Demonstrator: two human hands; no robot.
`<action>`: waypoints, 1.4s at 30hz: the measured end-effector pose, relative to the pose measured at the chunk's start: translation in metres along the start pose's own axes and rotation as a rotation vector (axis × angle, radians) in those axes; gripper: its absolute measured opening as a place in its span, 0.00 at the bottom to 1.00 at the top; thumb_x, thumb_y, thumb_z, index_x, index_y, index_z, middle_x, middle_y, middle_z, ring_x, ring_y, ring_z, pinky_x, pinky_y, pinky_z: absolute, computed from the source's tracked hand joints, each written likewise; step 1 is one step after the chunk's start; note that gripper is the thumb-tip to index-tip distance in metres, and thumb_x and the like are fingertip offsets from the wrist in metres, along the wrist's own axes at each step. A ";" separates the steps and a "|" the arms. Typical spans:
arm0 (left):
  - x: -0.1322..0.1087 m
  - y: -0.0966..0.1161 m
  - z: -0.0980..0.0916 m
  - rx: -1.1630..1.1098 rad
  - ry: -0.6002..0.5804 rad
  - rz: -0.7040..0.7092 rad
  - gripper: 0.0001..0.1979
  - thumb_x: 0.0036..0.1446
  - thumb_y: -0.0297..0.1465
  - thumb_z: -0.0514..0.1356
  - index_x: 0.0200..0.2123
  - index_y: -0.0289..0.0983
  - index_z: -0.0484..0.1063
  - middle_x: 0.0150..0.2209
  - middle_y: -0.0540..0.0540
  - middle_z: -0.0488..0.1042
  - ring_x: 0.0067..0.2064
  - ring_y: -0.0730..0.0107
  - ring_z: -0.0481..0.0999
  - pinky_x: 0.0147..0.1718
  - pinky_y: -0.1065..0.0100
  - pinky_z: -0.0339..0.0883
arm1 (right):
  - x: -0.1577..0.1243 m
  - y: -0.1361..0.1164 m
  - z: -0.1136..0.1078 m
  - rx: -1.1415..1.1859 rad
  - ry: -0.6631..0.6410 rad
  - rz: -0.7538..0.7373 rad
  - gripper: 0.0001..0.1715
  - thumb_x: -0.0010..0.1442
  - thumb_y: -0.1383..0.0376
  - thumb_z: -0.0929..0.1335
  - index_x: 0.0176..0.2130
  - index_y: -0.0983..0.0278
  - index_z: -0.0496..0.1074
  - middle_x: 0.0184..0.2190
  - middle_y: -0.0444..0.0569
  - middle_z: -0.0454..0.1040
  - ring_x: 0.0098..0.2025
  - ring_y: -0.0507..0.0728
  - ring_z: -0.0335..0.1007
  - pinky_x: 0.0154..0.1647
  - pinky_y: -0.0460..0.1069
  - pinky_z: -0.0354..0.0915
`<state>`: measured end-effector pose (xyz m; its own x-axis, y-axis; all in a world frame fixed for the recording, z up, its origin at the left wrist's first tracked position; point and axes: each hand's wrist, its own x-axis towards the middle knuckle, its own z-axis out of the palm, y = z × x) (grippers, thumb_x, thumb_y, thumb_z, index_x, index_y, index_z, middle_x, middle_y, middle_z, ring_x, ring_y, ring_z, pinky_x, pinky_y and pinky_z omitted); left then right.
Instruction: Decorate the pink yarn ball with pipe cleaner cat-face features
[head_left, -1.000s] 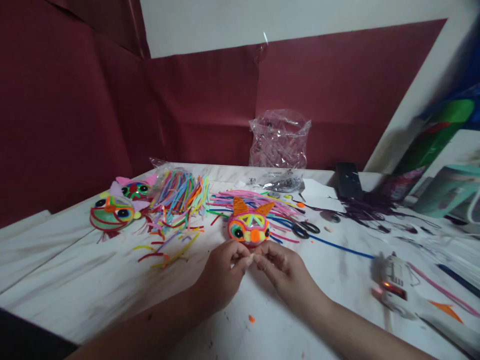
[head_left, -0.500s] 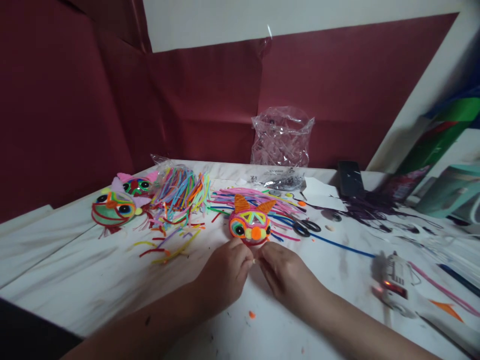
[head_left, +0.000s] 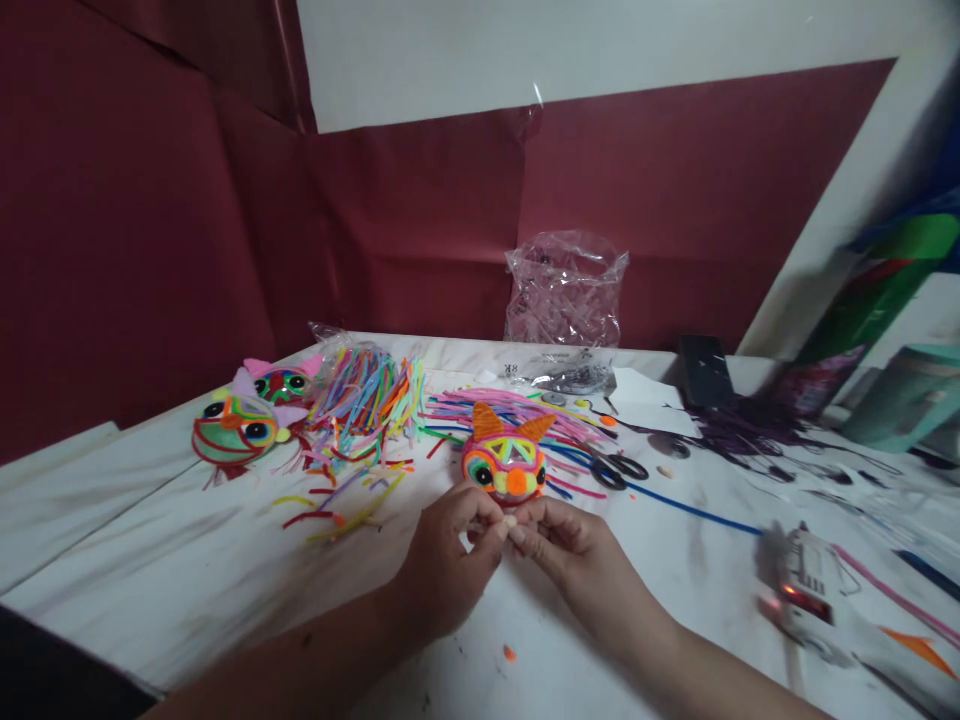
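Note:
Between the fingertips of my left hand (head_left: 461,550) and my right hand (head_left: 566,555) is a small pale piece (head_left: 511,522), too small to name. Both hands are closed in a pinch and meet over the table. Just beyond them sits a pipe-cleaner animal head (head_left: 508,458) with orange ears, black eyes and an orange nose; its lower edge is partly behind my fingers. To its right lie black-handled scissors (head_left: 619,470). A small orange scrap (head_left: 510,653) rests on the table below my hands.
Two other animal heads, one green and lilac (head_left: 241,430) and one pink-eared (head_left: 285,382), stand at the left beside bundled pipe cleaners (head_left: 367,400). A hot glue gun (head_left: 814,590) with a lit red light lies at the right. Behind are a clear plastic bag (head_left: 566,285) and a black phone-like slab (head_left: 705,370).
My fingers have turned and opened out somewhat, so the pale piece between them shows more clearly. The whole view has shifted slightly, with things on the table appearing lower.

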<state>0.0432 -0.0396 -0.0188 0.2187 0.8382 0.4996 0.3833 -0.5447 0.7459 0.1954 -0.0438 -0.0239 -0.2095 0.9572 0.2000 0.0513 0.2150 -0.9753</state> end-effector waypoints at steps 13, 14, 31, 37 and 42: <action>-0.002 -0.002 0.002 -0.015 0.026 0.060 0.08 0.52 0.25 0.55 0.22 0.36 0.64 0.24 0.52 0.67 0.26 0.76 0.68 0.26 0.75 0.61 | -0.006 0.005 0.006 0.047 0.090 -0.010 0.19 0.51 0.50 0.71 0.28 0.64 0.73 0.25 0.46 0.72 0.30 0.54 0.66 0.33 0.48 0.63; -0.002 -0.001 0.002 -0.011 0.023 0.065 0.08 0.52 0.25 0.55 0.22 0.36 0.64 0.24 0.52 0.67 0.27 0.76 0.68 0.27 0.75 0.61 | -0.006 0.005 0.006 0.045 0.093 -0.011 0.19 0.51 0.50 0.71 0.28 0.64 0.73 0.25 0.46 0.72 0.30 0.54 0.66 0.33 0.48 0.63; -0.002 -0.015 0.000 0.390 -0.252 0.195 0.09 0.55 0.24 0.50 0.24 0.37 0.63 0.27 0.47 0.67 0.30 0.69 0.66 0.29 0.69 0.58 | -0.002 0.004 -0.013 -0.798 -0.171 -0.492 0.13 0.60 0.71 0.57 0.27 0.64 0.66 0.25 0.51 0.70 0.28 0.56 0.65 0.29 0.49 0.62; -0.001 -0.004 -0.002 0.216 -0.077 0.113 0.07 0.53 0.25 0.52 0.24 0.37 0.63 0.25 0.49 0.67 0.28 0.72 0.67 0.26 0.72 0.59 | 0.000 0.001 -0.008 -0.300 -0.075 -0.110 0.13 0.57 0.58 0.65 0.28 0.64 0.71 0.26 0.47 0.73 0.29 0.54 0.67 0.31 0.48 0.63; 0.000 0.002 0.000 0.062 0.003 -0.025 0.08 0.53 0.27 0.55 0.22 0.37 0.64 0.23 0.51 0.67 0.26 0.74 0.67 0.26 0.73 0.60 | -0.001 0.000 0.001 -0.066 0.035 -0.002 0.21 0.51 0.48 0.69 0.26 0.63 0.70 0.23 0.45 0.70 0.28 0.54 0.65 0.31 0.49 0.62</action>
<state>0.0443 -0.0407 -0.0172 0.2056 0.8516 0.4822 0.4439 -0.5202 0.7296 0.1952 -0.0452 -0.0241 -0.1753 0.9626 0.2066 0.1158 0.2285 -0.9666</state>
